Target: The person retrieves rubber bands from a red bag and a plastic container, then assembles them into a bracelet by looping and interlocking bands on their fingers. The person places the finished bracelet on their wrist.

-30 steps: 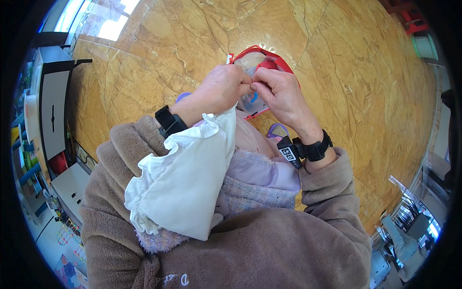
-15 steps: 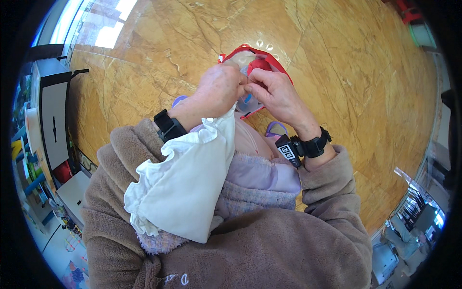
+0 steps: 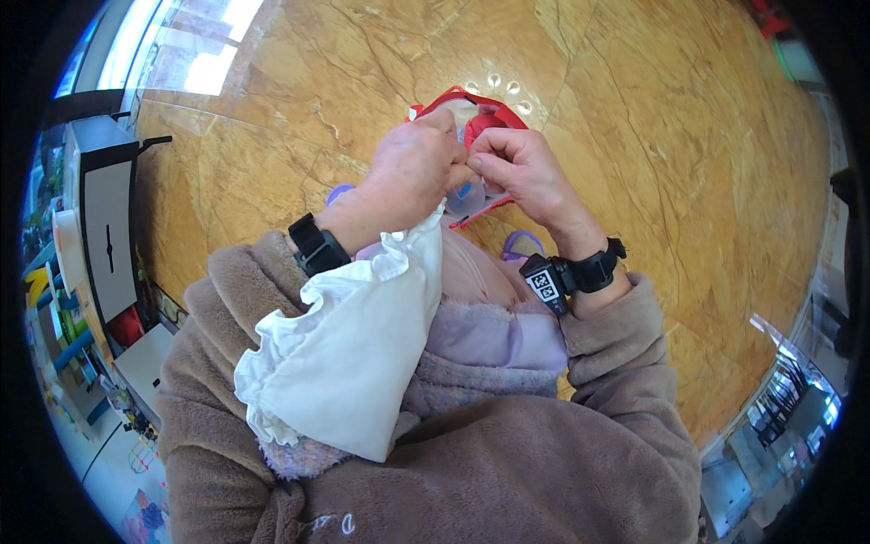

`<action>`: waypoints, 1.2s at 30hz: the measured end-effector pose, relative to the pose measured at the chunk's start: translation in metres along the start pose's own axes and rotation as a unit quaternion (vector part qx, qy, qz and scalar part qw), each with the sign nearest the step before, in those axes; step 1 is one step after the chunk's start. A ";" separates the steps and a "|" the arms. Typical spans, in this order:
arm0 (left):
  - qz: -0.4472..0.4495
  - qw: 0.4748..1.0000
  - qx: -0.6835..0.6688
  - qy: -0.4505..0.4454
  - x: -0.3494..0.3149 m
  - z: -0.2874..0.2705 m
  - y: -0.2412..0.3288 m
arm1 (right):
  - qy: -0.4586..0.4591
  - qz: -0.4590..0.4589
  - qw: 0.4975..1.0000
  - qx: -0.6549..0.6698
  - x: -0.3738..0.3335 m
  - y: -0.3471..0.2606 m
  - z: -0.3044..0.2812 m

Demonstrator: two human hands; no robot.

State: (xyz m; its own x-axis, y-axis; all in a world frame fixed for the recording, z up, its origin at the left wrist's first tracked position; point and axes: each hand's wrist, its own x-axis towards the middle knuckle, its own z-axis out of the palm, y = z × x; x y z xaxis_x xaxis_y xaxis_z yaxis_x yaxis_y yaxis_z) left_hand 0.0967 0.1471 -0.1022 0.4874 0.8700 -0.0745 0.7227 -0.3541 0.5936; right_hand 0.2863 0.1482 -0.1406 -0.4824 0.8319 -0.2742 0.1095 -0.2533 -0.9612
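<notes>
A white cloth with a ruffled edge [image 3: 349, 354] lies over my left forearm's side of the lap and narrows upward to a tip under my left hand [image 3: 417, 159]. The fingers of that hand are closed, seemingly on the cloth's tip. My right hand [image 3: 524, 172] meets it at the fingertips, thumb and forefinger pinched together. Whatever sits in this pinch is too small to make out. Just beyond both hands is an open bag with red edging [image 3: 450, 93], holding a red item [image 3: 483, 122] and a clear container [image 3: 464, 201], partly hidden by my fingers.
Purple slippers [image 3: 523, 243] show on the brown marbled floor [image 3: 652, 136]. To the left stands a white-fronted cabinet [image 3: 109, 236], with a shelf of coloured items beside it. Clear panels and dark furniture [image 3: 788, 399] are at the lower right.
My hands stay pinched together, the left one shifting slightly and its knuckles tilting. The cloth keeps its place on my lap. The view has moved a little.
</notes>
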 end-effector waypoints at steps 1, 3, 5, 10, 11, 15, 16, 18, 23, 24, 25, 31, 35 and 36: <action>-0.008 1.000 0.011 -0.018 0.001 -0.001 0.000 | -0.007 0.010 1.000 0.013 0.000 0.000 -0.001; -0.020 0.998 0.038 -0.051 0.001 -0.003 0.002 | -0.014 0.012 1.000 0.025 -0.001 0.001 -0.002; -0.020 0.997 0.038 -0.060 0.003 -0.003 0.002 | -0.023 0.007 0.999 0.041 -0.001 0.001 -0.002; 0.010 1.000 0.001 -0.013 -0.001 0.000 0.003 | -0.014 0.020 0.996 0.084 0.000 0.003 0.001; 0.013 1.000 -0.002 -0.010 -0.001 0.000 0.002 | -0.004 0.022 0.996 0.089 -0.002 0.002 0.003; 0.019 1.000 -0.010 0.004 0.001 0.001 0.000 | 0.033 0.012 0.985 0.167 -0.003 0.006 0.003; 0.012 1.000 -0.024 0.014 0.001 0.001 -0.001 | 0.045 0.026 0.982 0.184 -0.004 0.007 0.003; 0.000 0.998 -0.048 0.034 0.001 0.000 -0.001 | 0.062 0.031 0.970 0.234 -0.004 0.010 0.001; -0.008 1.000 -0.009 0.023 -0.002 -0.003 -0.001 | 0.038 0.017 0.959 0.280 -0.005 0.015 -0.006; -0.008 1.000 0.004 0.020 -0.001 -0.004 -0.002 | 0.038 0.030 0.957 0.288 -0.004 0.016 -0.006; -0.021 1.000 0.000 0.002 -0.001 -0.005 -0.002 | 0.021 0.011 0.948 0.316 -0.005 0.015 -0.006; -0.048 0.998 0.009 -0.033 0.001 -0.011 -0.002 | 0.014 0.029 0.917 0.399 -0.013 0.006 -0.004; -0.033 0.998 0.034 -0.048 0.001 -0.014 0.001 | -0.013 0.054 0.953 0.299 -0.014 0.002 -0.003; -0.023 0.997 0.045 -0.051 0.002 -0.015 0.003 | -0.025 0.062 0.963 0.259 -0.014 0.002 -0.004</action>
State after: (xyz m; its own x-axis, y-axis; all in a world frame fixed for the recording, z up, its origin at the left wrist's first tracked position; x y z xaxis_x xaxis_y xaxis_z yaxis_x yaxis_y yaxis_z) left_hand 0.0922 0.1526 -0.0889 0.4961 0.8487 -0.1832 0.7844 -0.3475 0.5138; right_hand 0.2968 0.1376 -0.1385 -0.5368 0.7576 -0.3715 -0.2737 -0.5728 -0.7726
